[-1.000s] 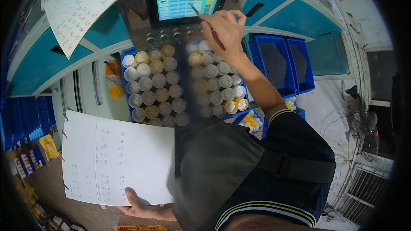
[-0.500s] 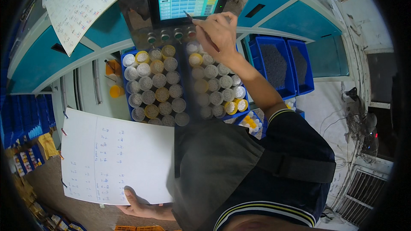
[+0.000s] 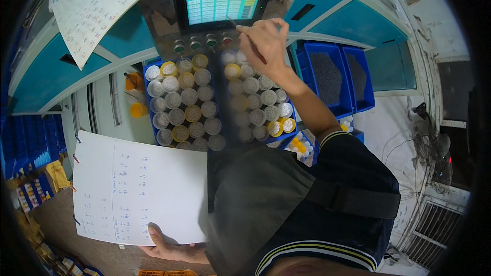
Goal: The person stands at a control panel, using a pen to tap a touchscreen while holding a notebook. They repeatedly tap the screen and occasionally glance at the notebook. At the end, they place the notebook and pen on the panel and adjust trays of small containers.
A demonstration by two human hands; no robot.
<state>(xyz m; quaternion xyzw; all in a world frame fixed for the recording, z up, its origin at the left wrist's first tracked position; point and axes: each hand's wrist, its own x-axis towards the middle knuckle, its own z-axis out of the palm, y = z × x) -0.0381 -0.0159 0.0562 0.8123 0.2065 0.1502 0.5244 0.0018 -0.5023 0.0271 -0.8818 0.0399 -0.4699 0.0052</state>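
Item: pen (image 3: 232, 21), one, thin, dark at the tip and reddish along the barrel. Location: in the right grip (image 3: 263, 46), fingers together and clamped on it. Long axis slanting, tip up and left of the knuckles, rear end down under the palm.

Item: lit touch screen (image 3: 212, 9), black-framed, set just beyond the right grip and to its left. The pen's tip stood over the lower part of the display, a little right of its middle; from where I stood I could not tell whether it met the glass. The right was by far the nearer hand.

Item: row of round buttons (image 3: 211, 41), left of the right grip, below the frame.

Item: white paper pad (image 3: 138, 184), handwritten, coloured ties along one edge. Location: in the left grip (image 3: 164, 248), thumb pressed on the page, fingers beneath its near edge. Most of the sheet spread beyond that grip, well apart from the screen.

Item: granule-filled cups (image 3: 190, 96), clear and yellow, ranked in blue trays, nearer the body than the right grip.

Item: blue bins (image 3: 348, 84) of dark granules, right of the right grip.
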